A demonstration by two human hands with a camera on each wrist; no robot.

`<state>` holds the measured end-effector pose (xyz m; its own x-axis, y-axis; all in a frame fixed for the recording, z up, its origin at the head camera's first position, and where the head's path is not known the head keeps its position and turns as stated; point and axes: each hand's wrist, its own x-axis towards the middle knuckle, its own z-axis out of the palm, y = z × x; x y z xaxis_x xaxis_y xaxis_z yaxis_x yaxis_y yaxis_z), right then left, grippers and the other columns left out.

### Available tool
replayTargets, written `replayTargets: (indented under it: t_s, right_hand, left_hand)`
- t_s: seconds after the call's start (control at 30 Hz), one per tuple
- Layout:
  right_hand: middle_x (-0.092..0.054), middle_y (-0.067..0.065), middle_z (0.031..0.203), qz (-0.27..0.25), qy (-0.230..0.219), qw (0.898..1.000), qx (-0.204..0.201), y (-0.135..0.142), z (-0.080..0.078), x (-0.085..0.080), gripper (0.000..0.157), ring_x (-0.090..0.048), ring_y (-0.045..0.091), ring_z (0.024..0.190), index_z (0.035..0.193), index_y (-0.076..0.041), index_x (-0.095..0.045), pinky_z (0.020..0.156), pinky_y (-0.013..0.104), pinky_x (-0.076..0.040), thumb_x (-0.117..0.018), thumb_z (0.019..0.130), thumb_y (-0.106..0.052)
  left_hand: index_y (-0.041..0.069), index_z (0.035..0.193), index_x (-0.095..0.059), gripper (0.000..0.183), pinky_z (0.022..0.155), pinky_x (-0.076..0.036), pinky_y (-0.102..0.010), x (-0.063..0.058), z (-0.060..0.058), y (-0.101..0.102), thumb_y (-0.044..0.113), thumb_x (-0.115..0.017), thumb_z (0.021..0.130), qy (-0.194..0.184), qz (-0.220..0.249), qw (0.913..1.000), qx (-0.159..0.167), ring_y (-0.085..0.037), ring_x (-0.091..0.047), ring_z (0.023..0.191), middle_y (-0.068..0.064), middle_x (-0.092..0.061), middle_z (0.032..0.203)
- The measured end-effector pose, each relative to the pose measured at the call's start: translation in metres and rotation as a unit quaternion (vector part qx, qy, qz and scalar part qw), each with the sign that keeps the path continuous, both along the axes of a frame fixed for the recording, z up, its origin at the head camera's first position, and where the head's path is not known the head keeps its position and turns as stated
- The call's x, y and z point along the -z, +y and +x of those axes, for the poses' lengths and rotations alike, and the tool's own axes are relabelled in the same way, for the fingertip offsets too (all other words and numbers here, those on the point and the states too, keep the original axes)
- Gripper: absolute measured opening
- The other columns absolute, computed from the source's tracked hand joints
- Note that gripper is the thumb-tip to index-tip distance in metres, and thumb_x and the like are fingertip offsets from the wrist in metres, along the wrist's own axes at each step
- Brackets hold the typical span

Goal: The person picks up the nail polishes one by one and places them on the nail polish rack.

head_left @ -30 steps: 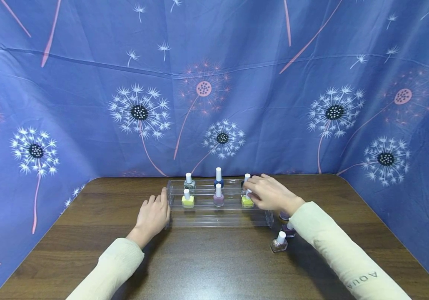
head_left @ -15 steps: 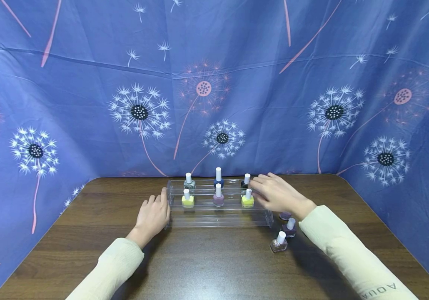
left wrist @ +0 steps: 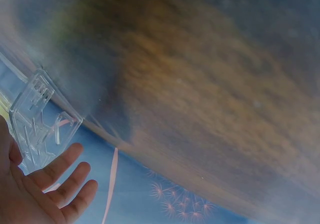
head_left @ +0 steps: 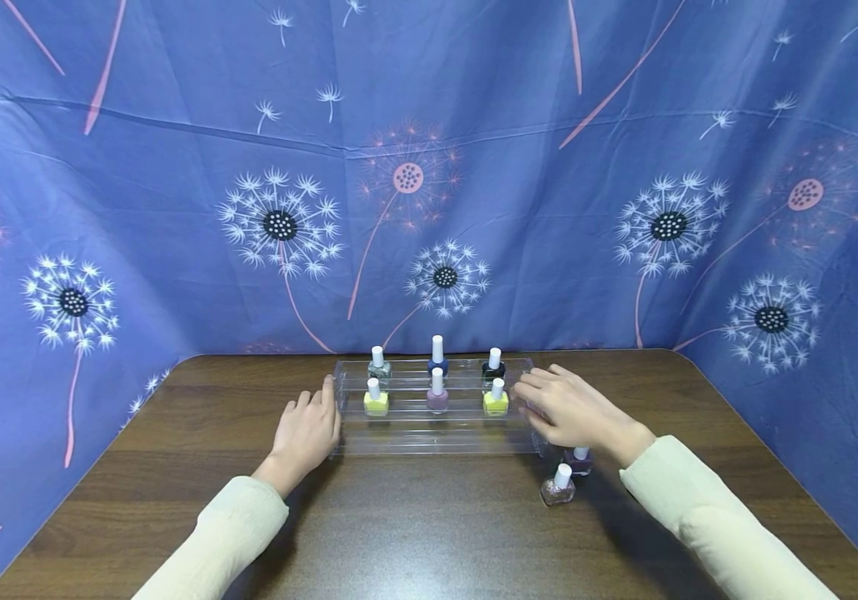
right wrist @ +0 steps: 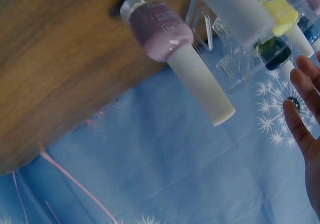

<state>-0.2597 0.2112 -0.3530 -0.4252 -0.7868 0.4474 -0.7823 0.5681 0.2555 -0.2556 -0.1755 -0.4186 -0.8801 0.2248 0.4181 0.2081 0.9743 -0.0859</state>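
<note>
1. Head: a blue curtain (head_left: 549, 208) backs the wooden table (head_left: 429, 533). The right hand (head_left: 579, 414), holding nothing, has drawn rightward, leaving the right-hand yellow bottle (head_left: 496, 404) standing on the clear rack (head_left: 429, 443), seemingly settled. Room lies left of the glitter bottle (head_left: 557, 491).
2. Left wrist: the left hand (left wrist: 37, 196), fingers extended, grips nothing beside the rack's end.
3. Right wrist: fingers apart; a purple bottle (right wrist: 161, 28) stands beside the rack, table edge beyond.
</note>
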Motion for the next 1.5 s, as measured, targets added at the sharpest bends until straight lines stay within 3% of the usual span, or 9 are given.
replayTargets:
  t_s: [0.4,1.07,1.33,1.5]
  right_hand:
    - [-0.051,-0.012,0.074,-0.009,-0.001,1.000,-0.019,0.005,0.014,0.013,0.009,-0.049,0.008,0.073,0.080,-0.020,-0.056,0.064,0.030,-0.039,-0.062,0.074,-0.017]
    - [-0.045,-0.013,0.071,-0.022,0.004,0.999,-0.043,0.015,0.038,0.020,0.011,-0.042,0.005,0.068,0.075,-0.020,-0.053,0.069,0.029,-0.039,-0.063,0.071,-0.017]
    - [-0.047,-0.013,0.071,-0.018,-0.002,0.998,-0.055,0.021,0.042,0.024,0.007,-0.046,0.006,0.069,0.078,-0.019,-0.054,0.073,0.032,-0.040,-0.061,0.075,-0.018]
    - [-0.050,-0.013,0.073,-0.027,0.006,0.998,-0.065,0.024,0.046,0.028,0.011,-0.049,0.007,0.071,0.079,-0.019,-0.055,0.072,0.034,-0.042,-0.063,0.072,-0.016]
  left_hand:
    - [-0.006,0.133,-0.037,0.051,0.073,-0.046,-0.044,0.000,0.001,0.000,0.020,-0.047,0.090,0.002,0.001,1.0000,0.000,-0.033,-0.057,0.093,-0.014,-0.065,0.095]
    - [-0.006,0.134,-0.036,0.052,0.076,-0.046,-0.046,-0.001,0.001,0.001,0.021,-0.047,0.090,-0.010,0.002,0.9999,-0.004,-0.033,-0.056,0.095,-0.014,-0.065,0.098]
    - [-0.006,0.134,-0.036,0.053,0.074,-0.046,-0.045,-0.002,0.002,0.001,0.021,-0.047,0.090,-0.010,0.000,0.9999,-0.004,-0.032,-0.056,0.094,-0.013,-0.065,0.097]
    - [-0.007,0.134,-0.036,0.053,0.073,-0.046,-0.044,-0.001,0.001,0.000,0.020,-0.047,0.090,-0.005,-0.004,1.0000,-0.001,-0.032,-0.057,0.093,-0.013,-0.065,0.097]
